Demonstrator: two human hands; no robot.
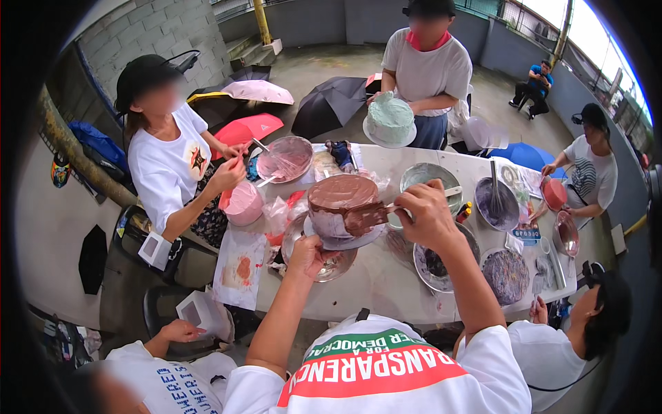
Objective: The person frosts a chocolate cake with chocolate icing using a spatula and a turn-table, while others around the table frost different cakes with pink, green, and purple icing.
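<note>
Brown-frosted cake (341, 196): near centre, head view
Left hand (305, 255): grasping cake's round board (350, 240)
Right hand (424, 212): clenched round frosting-coated spatula (365, 219)
Bowls: pink-smeared bowl (295, 148) at 10 o'clock from cake; purple-smeared bowl (509, 218), 3, holding whisk (495, 183)
Lettering: across white shirt (483, 369), 6
Surface: smeared white table (372, 291)
Room: block wall (200, 38), 11

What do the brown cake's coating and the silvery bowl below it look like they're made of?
Brown coating: likely frosting, soft and satiny, from its smeared, ridged surface. Silvery bowl: probably stainless steel, polished, judging by its bright reflections.
</note>
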